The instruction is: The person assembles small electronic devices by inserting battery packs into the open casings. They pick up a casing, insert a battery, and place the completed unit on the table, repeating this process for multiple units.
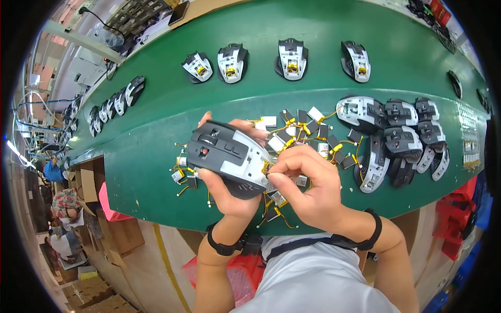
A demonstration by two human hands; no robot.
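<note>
My left hand [228, 199] is wrapped round a black and grey-white computer mouse [222, 148], holding it tilted above the green table. The mouse's rear cover is off, so an opening in the white shell shows. There my right hand [310, 182] pinches with thumb and index finger at yellow battery wires [266, 167]. The fingertips partly hide them. Beneath and around both hands lies a loose pile of small flat silver and black batteries [312, 125] with yellow tape and thin leads. A few more batteries [178, 175] lie left of the held mouse.
Several partly assembled mice [401, 141] crowd together on the right, beside a clear tray [468, 136]. Along the far strip of the green table [318, 21] stand more open mice [292, 60]. Red bins [453, 219] sit lower right, a cardboard box [120, 232] lower left. Other people sit far left.
</note>
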